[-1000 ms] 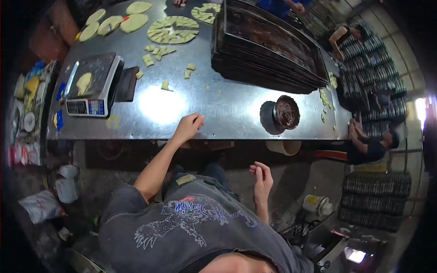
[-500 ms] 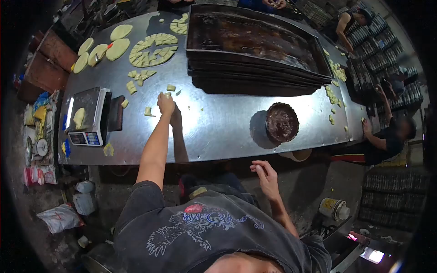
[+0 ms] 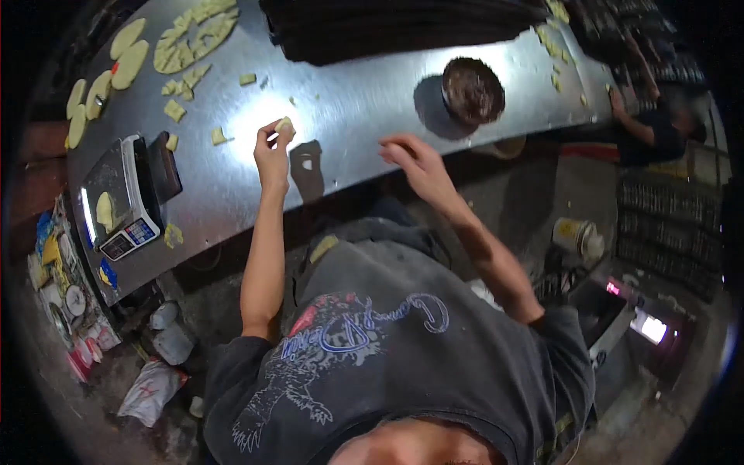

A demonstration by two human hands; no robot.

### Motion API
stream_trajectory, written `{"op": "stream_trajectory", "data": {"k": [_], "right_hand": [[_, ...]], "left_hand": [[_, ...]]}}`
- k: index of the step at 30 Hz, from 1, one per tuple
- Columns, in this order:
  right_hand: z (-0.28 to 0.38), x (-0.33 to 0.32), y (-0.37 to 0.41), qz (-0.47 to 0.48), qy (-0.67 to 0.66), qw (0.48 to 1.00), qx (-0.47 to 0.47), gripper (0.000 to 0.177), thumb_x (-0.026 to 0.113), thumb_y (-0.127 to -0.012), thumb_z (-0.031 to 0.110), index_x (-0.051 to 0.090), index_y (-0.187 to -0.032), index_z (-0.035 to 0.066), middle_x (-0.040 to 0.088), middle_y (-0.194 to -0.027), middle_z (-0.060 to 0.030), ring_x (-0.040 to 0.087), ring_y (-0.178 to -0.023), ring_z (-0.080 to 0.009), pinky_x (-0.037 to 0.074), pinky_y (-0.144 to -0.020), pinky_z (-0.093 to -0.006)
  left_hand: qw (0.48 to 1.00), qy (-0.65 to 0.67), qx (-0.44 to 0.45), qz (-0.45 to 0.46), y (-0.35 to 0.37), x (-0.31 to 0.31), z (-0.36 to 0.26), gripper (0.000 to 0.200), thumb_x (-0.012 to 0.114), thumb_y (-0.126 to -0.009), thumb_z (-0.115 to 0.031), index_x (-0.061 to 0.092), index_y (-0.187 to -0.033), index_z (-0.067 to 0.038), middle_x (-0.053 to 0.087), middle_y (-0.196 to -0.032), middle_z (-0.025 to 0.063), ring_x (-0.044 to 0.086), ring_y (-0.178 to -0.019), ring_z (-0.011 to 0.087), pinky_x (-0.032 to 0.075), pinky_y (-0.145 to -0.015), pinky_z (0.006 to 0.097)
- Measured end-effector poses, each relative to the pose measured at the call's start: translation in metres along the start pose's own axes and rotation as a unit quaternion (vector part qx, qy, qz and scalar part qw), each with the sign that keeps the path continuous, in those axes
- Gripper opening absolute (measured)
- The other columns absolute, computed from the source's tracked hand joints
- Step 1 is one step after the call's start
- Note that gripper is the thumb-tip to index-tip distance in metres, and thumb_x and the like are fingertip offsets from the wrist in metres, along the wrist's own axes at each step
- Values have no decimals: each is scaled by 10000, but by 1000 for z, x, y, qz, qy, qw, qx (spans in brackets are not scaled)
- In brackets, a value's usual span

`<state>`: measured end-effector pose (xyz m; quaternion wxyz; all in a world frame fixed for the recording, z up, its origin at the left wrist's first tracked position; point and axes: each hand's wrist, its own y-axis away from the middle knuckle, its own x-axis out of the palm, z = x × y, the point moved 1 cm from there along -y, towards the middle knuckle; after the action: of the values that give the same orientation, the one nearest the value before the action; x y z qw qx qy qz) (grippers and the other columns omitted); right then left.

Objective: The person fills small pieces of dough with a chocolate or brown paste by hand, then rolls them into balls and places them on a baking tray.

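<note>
My left hand (image 3: 271,159) is raised just over the metal table (image 3: 353,101), its fingers closed on a small pale dough piece (image 3: 286,127). My right hand (image 3: 418,164) hovers at the table's front edge with its fingers stretched out and nothing visible in them. Left of my left hand lie loose dough pieces (image 3: 218,136). Beyond my right hand stands a round dark bowl (image 3: 473,91) with a brown, smeared inside.
At the left is a digital scale (image 3: 116,203) bearing a dough lump (image 3: 105,211). Flat dough rounds (image 3: 129,65) and a cut-up dough disc (image 3: 172,54) lie farther back. A stack of dark trays (image 3: 403,29) fills the back. Another person (image 3: 655,132) works at the right.
My left hand has come back toward me, lifting a dough piece. My right hand has risen toward the table edge. The view has tilted down and turned.
</note>
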<state>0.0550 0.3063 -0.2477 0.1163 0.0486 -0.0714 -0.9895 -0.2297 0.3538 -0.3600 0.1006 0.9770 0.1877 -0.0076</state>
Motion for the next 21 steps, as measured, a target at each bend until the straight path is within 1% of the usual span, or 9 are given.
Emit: {"op": "stream_trajectory", "data": {"k": [2,4,7,9,11,14,18,19,21], "right_hand": [[-1,33,-19,65,159,980,-97,342,579,-1040,228,599,-1284,-10,620,-1219,-140,632,-1068,-216,524,-889,-340],[-5,68,-28,74,129,984,-102,408,584,-1034,293,576,-1373,66,573,-1262,-125,576,-1097,-204,474,-963,-335],[11,102,-26,167,97,980,-47,484,597,-1025,321,523,-1446,93,544,-1302,-117,565,-1056,-204,477,-943,-328],[18,113,-19,165,89,979,-79,496,593,-1025,338,519,-1458,107,545,-1302,-119,564,-1057,-204,479,-934,-328],[19,120,-12,121,80,978,-153,478,641,-1002,307,554,-1432,118,569,-1243,-103,567,-1024,-188,491,-894,-322],[24,116,-1,51,71,979,-183,441,698,-967,235,607,-1379,105,592,-1141,-78,584,-996,-179,502,-862,-315],[25,91,1,-47,37,988,-140,358,717,-950,174,670,-1289,69,605,-1023,-54,610,-955,-142,512,-838,-297],[24,83,-2,-82,33,985,-146,325,695,-966,155,673,-1274,55,621,-1035,-48,609,-939,-124,510,-849,-289],[24,70,-2,-77,32,990,-117,309,689,-970,146,676,-1262,46,630,-1051,-47,608,-937,-121,505,-854,-281]], "left_hand": [[994,65,-53,65,45,-7,-19,308,695,-981,-212,634,-1184,13,662,-1100,86,630,-954,148,542,-851,297],[987,110,-50,103,71,-16,-28,345,689,-983,-180,585,-1250,12,657,-1089,95,649,-972,158,552,-846,297],[975,162,-27,150,98,-27,-62,423,693,-977,-144,508,-1326,4,647,-1047,96,668,-968,170,568,-840,294],[978,162,-9,129,102,-33,-72,460,702,-969,-130,475,-1347,0,641,-1016,92,677,-956,171,576,-824,285],[985,137,18,108,104,-32,-87,446,713,-959,-127,478,-1317,-2,633,-982,83,687,-913,174,598,-793,284],[985,109,-3,132,107,-25,-97,423,711,-962,-134,484,-1293,-2,635,-981,81,685,-902,173,609,-776,299],[975,136,-18,173,109,-1,-104,405,531,-1067,-341,485,-1289,-6,626,-1057,119,682,-898,181,607,-746,301],[984,86,26,157,109,10,-108,464,457,-1083,-401,502,-1298,7,611,-1192,153,654,-1044,232,575,-877,376],[956,-13,247,156,104,25,-110,454,457,-1080,-385,518,-1307,3,589,-1278,163,611,-1137,267,510,-974,418]]}}
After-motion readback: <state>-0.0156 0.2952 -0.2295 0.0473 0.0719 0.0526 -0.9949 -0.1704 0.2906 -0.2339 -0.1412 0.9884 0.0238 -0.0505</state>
